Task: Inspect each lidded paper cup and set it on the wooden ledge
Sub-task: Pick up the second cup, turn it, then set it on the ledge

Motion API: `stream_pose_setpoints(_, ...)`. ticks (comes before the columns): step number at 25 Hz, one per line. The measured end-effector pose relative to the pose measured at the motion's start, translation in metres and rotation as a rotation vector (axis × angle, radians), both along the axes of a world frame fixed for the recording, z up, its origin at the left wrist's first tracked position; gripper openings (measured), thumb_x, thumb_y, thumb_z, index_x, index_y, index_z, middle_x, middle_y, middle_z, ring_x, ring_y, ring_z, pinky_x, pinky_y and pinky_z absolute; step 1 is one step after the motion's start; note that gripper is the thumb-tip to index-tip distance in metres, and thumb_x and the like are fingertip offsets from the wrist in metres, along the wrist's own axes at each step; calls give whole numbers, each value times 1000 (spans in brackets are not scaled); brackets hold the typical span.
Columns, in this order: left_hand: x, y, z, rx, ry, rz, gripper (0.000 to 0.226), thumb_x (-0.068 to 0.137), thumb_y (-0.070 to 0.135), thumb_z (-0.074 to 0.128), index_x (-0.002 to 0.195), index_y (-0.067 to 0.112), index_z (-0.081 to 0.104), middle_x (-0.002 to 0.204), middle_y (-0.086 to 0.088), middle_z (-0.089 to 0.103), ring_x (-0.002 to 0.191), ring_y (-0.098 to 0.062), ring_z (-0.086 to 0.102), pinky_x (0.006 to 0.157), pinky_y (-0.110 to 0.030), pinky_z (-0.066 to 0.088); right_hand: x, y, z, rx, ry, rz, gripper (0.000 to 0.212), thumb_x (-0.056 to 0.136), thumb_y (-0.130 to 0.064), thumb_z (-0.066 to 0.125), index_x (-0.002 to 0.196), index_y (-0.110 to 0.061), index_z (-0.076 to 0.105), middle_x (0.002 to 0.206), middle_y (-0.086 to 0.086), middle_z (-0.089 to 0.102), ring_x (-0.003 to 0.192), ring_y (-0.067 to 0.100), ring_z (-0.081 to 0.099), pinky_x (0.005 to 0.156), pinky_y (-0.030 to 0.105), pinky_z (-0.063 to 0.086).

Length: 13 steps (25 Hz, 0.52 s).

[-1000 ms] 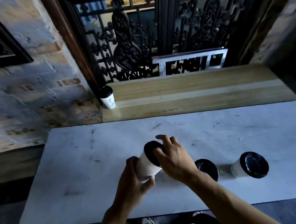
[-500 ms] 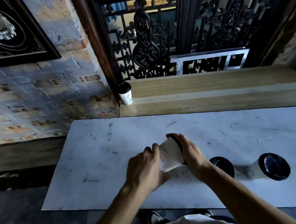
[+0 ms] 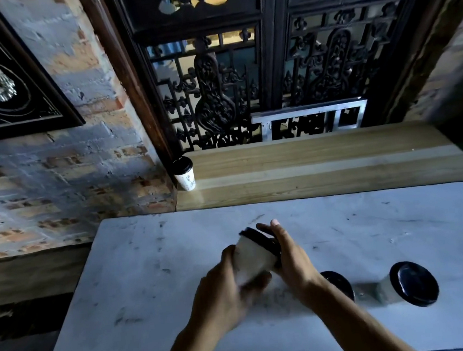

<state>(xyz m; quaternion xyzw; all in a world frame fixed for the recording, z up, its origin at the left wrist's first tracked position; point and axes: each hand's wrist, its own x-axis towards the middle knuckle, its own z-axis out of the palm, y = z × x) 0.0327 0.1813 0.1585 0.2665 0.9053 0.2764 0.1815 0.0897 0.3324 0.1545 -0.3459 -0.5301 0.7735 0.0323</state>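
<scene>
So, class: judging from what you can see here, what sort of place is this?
Probably a café or takeaway counter in an old building. Lidded paper cups stand on a marble table, one on a wooden ledge below a carved lattice window, beside a worn brick wall.

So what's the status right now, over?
Both hands, left and right, gripping one tilted lidded cup. One cup on ledge, two waiting. Nothing blocking.

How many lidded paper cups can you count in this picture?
4: one on the wooden ledge at its left end, one held in both hands, two standing on the marble table.
</scene>
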Motion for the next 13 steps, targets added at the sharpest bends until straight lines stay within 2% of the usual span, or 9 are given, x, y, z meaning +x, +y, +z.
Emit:
stream_pose_setpoints(2,1,10,1,168,-198,174,62,74,83,53,116,36,53,93,9,75,82,-9,72,70,-34,57,2,-1,0,-81,93,-60,43,106,-47,41,131,-22,65,126,4,73,114,23,72,101,39,55)
stream_pose_setpoints(4,1,19,-4,347,-398,355,64,73,82,51,106,29,66,89,3,78,78,-12,76,76,-45,62,2,-5,-6,-78,163,-24,40,107,-42,43,139,-22,59,123,8,75,112,26,72,97,39,56)
stream_pose_setpoints(6,2,27,-6,488,-625,483,59,80,74,52,103,24,73,92,-6,80,84,-27,79,75,-58,63,3,-7,-10,-52,163,13,46,102,-42,53,148,-39,48,115,9,75,105,28,71,95,40,55)
stream_pose_setpoints(8,5,32,-5,590,-756,544,50,93,63,52,107,20,75,96,-14,80,86,-36,78,74,-63,62,5,-5,-12,-34,152,58,53,101,-39,56,148,-56,39,108,9,78,98,27,73,92,40,58)
stream_pose_setpoints(10,8,35,-7,578,-689,552,50,99,58,46,106,19,76,94,-10,81,86,-31,79,80,-58,63,8,-1,-11,-59,167,75,53,106,-27,52,148,-55,36,104,13,80,94,26,75,86,40,60)
stream_pose_setpoints(12,9,36,-11,481,-529,507,61,92,71,40,99,23,77,93,-6,80,87,-22,77,85,-50,62,11,3,-8,-70,185,70,54,105,-22,53,152,-42,36,115,15,78,103,28,76,88,42,60)
stream_pose_setpoints(13,9,35,-12,445,-471,486,66,88,76,38,96,24,76,93,-5,79,88,-19,76,84,-48,61,12,5,-8,-64,193,74,53,104,-22,55,153,-34,38,118,14,78,103,27,76,84,41,61)
